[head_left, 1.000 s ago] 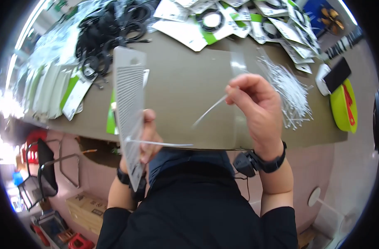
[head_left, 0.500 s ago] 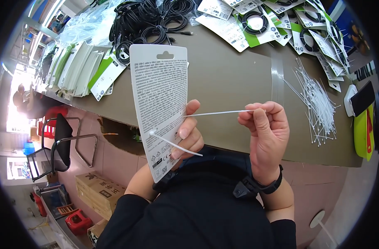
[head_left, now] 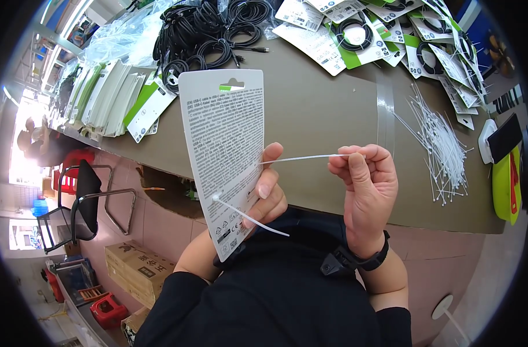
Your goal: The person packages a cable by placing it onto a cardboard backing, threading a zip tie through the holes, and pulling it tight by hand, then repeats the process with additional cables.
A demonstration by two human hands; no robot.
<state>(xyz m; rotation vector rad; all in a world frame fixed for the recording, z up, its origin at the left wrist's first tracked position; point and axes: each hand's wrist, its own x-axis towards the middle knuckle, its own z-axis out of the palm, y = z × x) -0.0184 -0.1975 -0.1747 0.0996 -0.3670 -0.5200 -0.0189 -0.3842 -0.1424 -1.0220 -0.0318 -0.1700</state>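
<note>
My left hand (head_left: 268,194) is closed on a printed cardboard hang card (head_left: 226,139), which stands upright with its text side towards me. Its far face is hidden. From the card's lower part sticks out the tail of a white cable tie (head_left: 252,218), its head against the card. A second white cable tie (head_left: 304,157) runs from the card's right side to my right hand (head_left: 368,194), which pinches its end between thumb and fingers. To the right on the table lies a loose pile of white cable ties (head_left: 437,147).
Coiled black cables (head_left: 209,34) lie at the back, beside a row of stacked cards (head_left: 108,98). Cards with cables attached (head_left: 356,37) are heaped at the back right. A yellow-green bin (head_left: 507,185) hangs at the table's right end. A black chair (head_left: 87,199) stands left.
The card has shifted slightly down and tilted at the top. The lower tie's tail now hangs lower. My right hand has moved a little left, still pinching its tie.
</note>
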